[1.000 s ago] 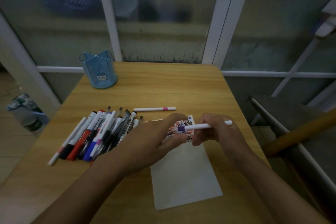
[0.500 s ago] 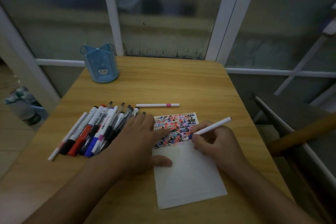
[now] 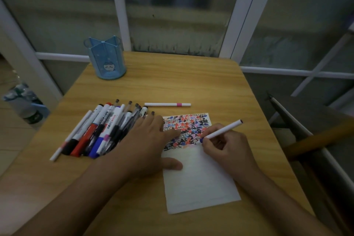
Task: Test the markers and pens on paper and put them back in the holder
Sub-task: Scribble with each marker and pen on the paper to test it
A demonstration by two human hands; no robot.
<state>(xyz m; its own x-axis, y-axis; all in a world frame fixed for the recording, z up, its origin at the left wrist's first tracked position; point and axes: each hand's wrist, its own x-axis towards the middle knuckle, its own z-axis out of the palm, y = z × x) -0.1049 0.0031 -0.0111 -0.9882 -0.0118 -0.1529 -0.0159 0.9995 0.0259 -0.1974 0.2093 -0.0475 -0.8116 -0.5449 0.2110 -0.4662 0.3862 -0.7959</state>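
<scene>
Nearest me, the paper (image 3: 199, 182) lies on the tabletop (image 3: 191, 86), its near part blank and its far part crowded with red, blue and black test marks. My left hand (image 3: 147, 145) lies flat on the sheet's left edge, fingers straight, thumb on the blank part, pinning it. My right hand (image 3: 224, 145) has its grip clamped round a white marker (image 3: 223, 130), fingers curled near the writing end. The blue tip sits at the near edge of the marked patch, at or just above the paper; I cannot tell whether it touches. The marker's long axis runs from that tip up and away to the right, its back end well clear of the hand.

I judge this to be the test stroke itself. The blank paper lies straight toward me from the tip, so the next mark wants a short pull nearward.

Left of the paper the untested heap of pens and markers (image 3: 97, 130) lies fanned, nearer my left hand. Just beyond the sheet a pink-banded marker (image 3: 167, 104) lies crosswise. Farthest, at the back left corner, stands the blue holder (image 3: 106, 59), well apart from both hands, with nothing in it that I can see.
</scene>
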